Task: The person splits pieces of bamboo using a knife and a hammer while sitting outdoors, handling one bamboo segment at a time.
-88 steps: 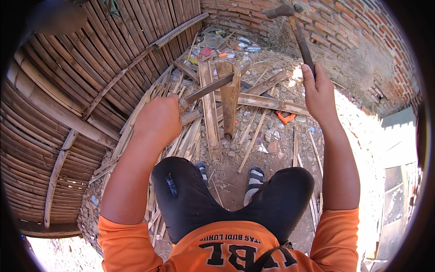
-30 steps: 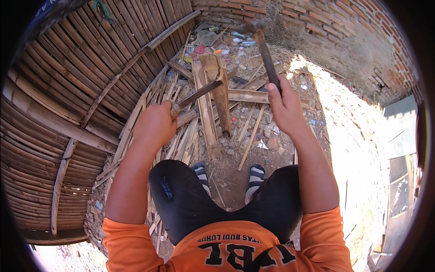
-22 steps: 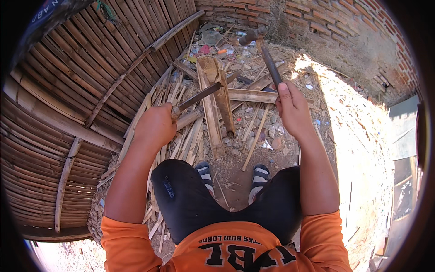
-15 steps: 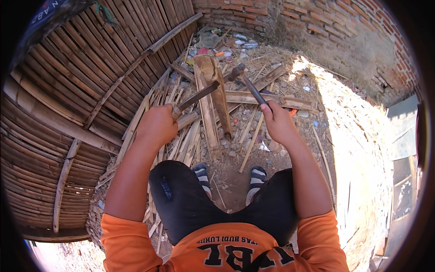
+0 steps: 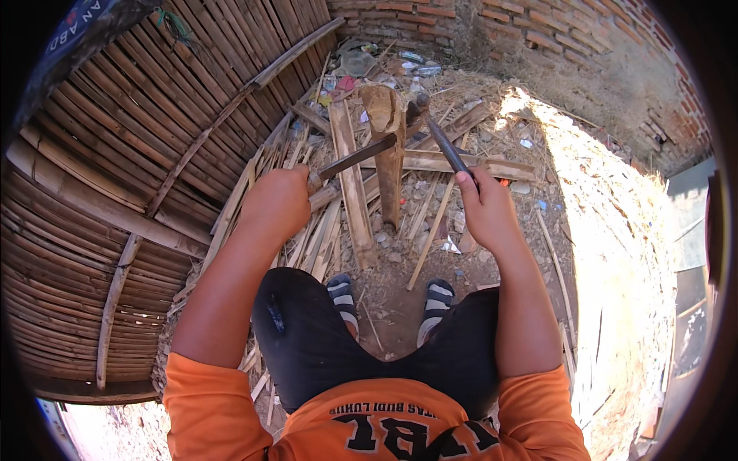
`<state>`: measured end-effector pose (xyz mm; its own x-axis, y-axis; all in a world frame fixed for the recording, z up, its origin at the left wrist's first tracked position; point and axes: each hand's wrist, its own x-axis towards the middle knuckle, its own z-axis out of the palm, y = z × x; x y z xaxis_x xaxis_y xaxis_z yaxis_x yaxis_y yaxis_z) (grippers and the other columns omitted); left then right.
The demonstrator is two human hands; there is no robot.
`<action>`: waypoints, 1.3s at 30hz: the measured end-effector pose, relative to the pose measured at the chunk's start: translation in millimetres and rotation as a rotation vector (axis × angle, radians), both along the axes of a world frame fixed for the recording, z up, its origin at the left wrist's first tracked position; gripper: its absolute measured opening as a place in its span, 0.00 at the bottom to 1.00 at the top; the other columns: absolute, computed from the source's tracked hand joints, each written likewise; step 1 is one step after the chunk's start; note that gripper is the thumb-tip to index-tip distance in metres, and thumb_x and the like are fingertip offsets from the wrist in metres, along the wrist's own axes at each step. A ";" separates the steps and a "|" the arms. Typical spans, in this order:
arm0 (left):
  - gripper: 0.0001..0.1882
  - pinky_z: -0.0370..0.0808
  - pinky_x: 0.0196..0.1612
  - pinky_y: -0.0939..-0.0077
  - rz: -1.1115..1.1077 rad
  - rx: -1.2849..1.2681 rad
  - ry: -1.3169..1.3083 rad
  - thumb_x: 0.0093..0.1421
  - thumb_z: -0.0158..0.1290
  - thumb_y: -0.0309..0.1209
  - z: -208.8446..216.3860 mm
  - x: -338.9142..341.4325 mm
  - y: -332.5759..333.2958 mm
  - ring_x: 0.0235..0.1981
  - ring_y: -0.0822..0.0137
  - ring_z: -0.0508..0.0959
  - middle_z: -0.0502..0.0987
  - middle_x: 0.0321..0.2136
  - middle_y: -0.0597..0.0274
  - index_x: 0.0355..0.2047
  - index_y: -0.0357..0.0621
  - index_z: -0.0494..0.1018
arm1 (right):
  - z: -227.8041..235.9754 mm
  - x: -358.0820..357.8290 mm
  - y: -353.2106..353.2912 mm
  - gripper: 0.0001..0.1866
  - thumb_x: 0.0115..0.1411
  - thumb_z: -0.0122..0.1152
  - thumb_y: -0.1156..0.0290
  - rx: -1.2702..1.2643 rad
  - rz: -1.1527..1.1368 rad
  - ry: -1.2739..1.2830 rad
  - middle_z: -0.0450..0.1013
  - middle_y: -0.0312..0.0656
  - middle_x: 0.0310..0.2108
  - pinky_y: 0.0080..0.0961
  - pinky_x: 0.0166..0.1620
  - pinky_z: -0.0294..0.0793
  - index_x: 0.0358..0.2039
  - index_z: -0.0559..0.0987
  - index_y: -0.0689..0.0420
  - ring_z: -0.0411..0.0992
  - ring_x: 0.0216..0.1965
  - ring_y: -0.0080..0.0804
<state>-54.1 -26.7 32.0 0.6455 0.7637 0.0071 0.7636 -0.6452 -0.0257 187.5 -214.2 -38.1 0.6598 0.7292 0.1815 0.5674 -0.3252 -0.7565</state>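
While a thick bamboo piece (image 5: pixel 390 177) appears to stand on end ahead of the person's feet, the dark blade (image 5: pixel 355 159) of a long knife crosses it just below its broad top. The person's left hand (image 5: pixel 275 201) is closed in a fist around the knife's handle (image 5: pixel 314 181), off to the left of the bamboo. On the other side, the right hand (image 5: pixel 492 207) is wrapped around the lower end of a hammer (image 5: pixel 446 144), thumb lying along the shaft. The hammer's head sits just beside the top of the bamboo, near the line of the blade; whether it touches either cannot be told.

Next to the thick piece, on its left, a split length (image 5: pixel 353 184) leans or lies, and another slat (image 5: pixel 469 164) runs crosswise behind it. Loose strips (image 5: pixel 323 238) are heaped further left. Two feet in striped socks (image 5: pixel 436 306) rest on the dirt, nearer the body. Beyond, scattered litter (image 5: pixel 347 83) lies between a slatted wall (image 5: pixel 100 146) and a brick wall (image 5: pixel 553 38).
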 end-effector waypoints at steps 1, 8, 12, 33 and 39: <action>0.09 0.79 0.45 0.48 -0.009 0.002 -0.010 0.59 0.52 0.23 -3.3 -0.4 0.4 0.40 0.41 0.83 0.82 0.35 0.39 0.40 0.36 0.76 | 2.9 -0.3 -5.8 0.20 0.75 0.49 0.54 0.045 -0.018 -0.005 0.73 0.46 0.21 0.35 0.31 0.71 0.47 0.77 0.60 0.75 0.24 0.38; 0.09 0.79 0.46 0.48 -0.004 0.014 -0.010 0.59 0.52 0.23 -8.6 0.8 -6.2 0.40 0.41 0.83 0.82 0.35 0.39 0.40 0.36 0.77 | -21.0 7.0 -8.3 0.22 0.75 0.49 0.53 0.120 0.013 -0.013 0.72 0.46 0.21 0.36 0.32 0.70 0.46 0.76 0.62 0.73 0.24 0.38; 0.10 0.79 0.46 0.48 0.025 0.007 -0.006 0.59 0.52 0.22 -5.8 -3.2 -3.7 0.41 0.41 0.83 0.82 0.36 0.39 0.41 0.36 0.77 | -15.1 9.0 -13.4 0.22 0.75 0.49 0.52 0.065 -0.021 0.067 0.74 0.49 0.23 0.37 0.35 0.72 0.47 0.76 0.62 0.75 0.26 0.40; 0.11 0.80 0.47 0.50 0.023 -0.011 0.017 0.59 0.52 0.22 -17.2 -0.8 -0.9 0.42 0.42 0.83 0.82 0.38 0.41 0.42 0.38 0.76 | -26.1 1.8 8.9 0.21 0.73 0.51 0.51 -0.024 0.018 -0.082 0.74 0.50 0.21 0.43 0.31 0.72 0.44 0.74 0.59 0.78 0.26 0.50; 0.12 0.80 0.46 0.50 0.055 -0.023 0.036 0.59 0.52 0.22 -23.5 -5.4 0.1 0.42 0.42 0.83 0.82 0.38 0.40 0.43 0.38 0.76 | -2.1 -8.1 6.3 0.21 0.73 0.50 0.51 0.288 -0.062 0.058 0.73 0.49 0.20 0.40 0.31 0.71 0.43 0.74 0.59 0.74 0.20 0.44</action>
<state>-59.5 -26.6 8.5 0.6018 0.7980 -0.0331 0.7970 -0.6027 -0.0398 179.4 -207.9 -40.3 0.7170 0.6108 0.3358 0.5061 -0.1250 -0.8534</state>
